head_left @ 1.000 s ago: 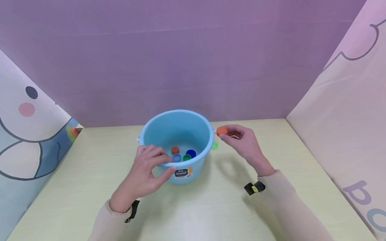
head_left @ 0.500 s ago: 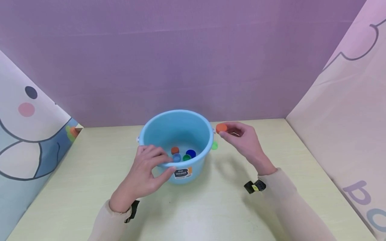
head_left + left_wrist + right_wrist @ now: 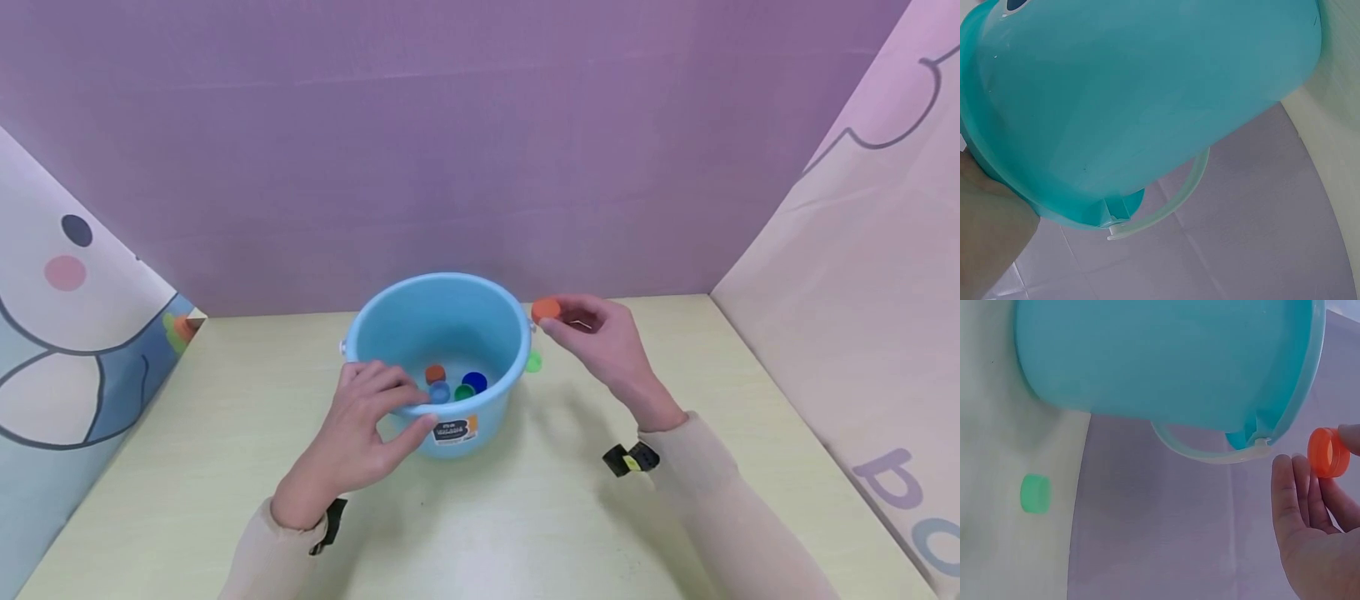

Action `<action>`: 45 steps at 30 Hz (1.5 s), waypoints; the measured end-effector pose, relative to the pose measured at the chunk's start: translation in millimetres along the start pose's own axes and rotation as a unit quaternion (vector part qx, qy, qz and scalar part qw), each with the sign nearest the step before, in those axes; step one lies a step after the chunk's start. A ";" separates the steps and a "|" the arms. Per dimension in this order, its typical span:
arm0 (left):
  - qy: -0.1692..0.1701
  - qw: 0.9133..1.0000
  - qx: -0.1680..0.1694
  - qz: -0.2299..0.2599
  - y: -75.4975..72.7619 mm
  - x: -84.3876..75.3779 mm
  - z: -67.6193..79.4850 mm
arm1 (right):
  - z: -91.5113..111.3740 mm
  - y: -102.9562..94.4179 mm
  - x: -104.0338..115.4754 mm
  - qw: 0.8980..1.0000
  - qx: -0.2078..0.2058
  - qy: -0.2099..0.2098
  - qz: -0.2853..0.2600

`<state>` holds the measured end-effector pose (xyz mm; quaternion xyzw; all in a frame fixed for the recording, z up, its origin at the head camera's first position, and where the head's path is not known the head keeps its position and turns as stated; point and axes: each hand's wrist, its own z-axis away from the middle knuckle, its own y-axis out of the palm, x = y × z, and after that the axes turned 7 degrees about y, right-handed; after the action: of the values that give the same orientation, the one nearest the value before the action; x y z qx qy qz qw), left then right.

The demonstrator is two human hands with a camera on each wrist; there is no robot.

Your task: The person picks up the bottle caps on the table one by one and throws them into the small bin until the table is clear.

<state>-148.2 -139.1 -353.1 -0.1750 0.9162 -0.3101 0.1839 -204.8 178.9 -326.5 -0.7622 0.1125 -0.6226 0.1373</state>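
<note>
A light-blue bucket (image 3: 480, 429) stands upright on the table, a label on its near side. My left hand (image 3: 360, 429) grips its near-left rim, fingers over the edge and thumb outside. Between thumb and fingers my right hand (image 3: 603, 346) pinches an orange bottle cap (image 3: 546, 311), held at rim height just right of the bucket. In the right wrist view the orange cap (image 3: 1329, 453) shows its hollow side. Inside the bucket lie another orange cap (image 3: 435, 374), a light-blue cap (image 3: 439, 392), a green cap (image 3: 465, 392) and a dark-blue cap (image 3: 476, 382).
A light-green cap (image 3: 534, 362) sits on the table (image 3: 525, 517) just right of the bucket. The bucket's pale handle (image 3: 1210, 456) hangs down behind it. A purple wall (image 3: 480, 167) rises at the back, with printed panels at both sides.
My right hand has lifted the orange cap slightly and moved it a little left, toward the bucket's rim. The left hand and bucket have stayed in place.
</note>
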 end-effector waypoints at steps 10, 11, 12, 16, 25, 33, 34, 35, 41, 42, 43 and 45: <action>0.001 1.000 0.001 0.000 -0.8 -0.7 0.0 | -0.3 1.4 7.0 1.000 0.004 -0.017 -0.013; 0.000 1.000 0.001 0.000 -0.9 -0.6 0.0 | -0.4 1.9 7.8 1.000 0.004 -0.019 -0.014; 0.000 1.000 0.001 0.000 -0.9 -0.5 0.1 | -0.5 2.4 8.7 1.000 0.004 -0.022 -0.013; -0.003 1.000 0.000 0.000 -1.0 -0.2 0.6 | -1.4 5.0 12.2 0.999 0.006 -0.032 -0.013; -0.004 1.000 0.002 0.002 -0.1 -0.6 0.8 | -1.0 10.2 20.5 0.999 0.006 -0.040 -0.022; -0.002 1.000 0.001 0.000 -0.4 -1.1 0.3 | -1.5 15.5 23.9 0.999 0.010 -0.039 -0.027; -0.002 1.000 0.001 -0.001 -0.5 -1.0 0.2 | -1.7 16.3 25.2 0.999 0.010 -0.039 -0.029; -0.001 1.000 0.001 -0.001 -0.6 -1.0 0.1 | -1.7 17.2 26.7 0.999 0.011 -0.039 -0.031; -0.002 1.000 0.002 -0.001 -0.6 -0.9 0.1 | -1.9 24.4 33.0 0.997 0.026 -0.053 -0.056; -0.004 1.000 0.002 0.000 -0.5 -1.0 0.2 | -2.2 25.6 33.2 0.996 0.029 -0.057 -0.061; -0.004 1.000 0.002 0.000 -0.4 -1.1 0.4 | -2.5 26.8 33.6 0.996 0.031 -0.060 -0.064; -0.004 1.000 0.002 0.000 -0.2 -1.2 0.5 | -3.1 29.1 34.6 0.994 0.036 -0.069 -0.070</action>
<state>-146.9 -139.0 -353.0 -0.1758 0.9149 -0.3109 0.1884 -201.0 139.5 -304.3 -0.8041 0.0267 -0.5798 0.1286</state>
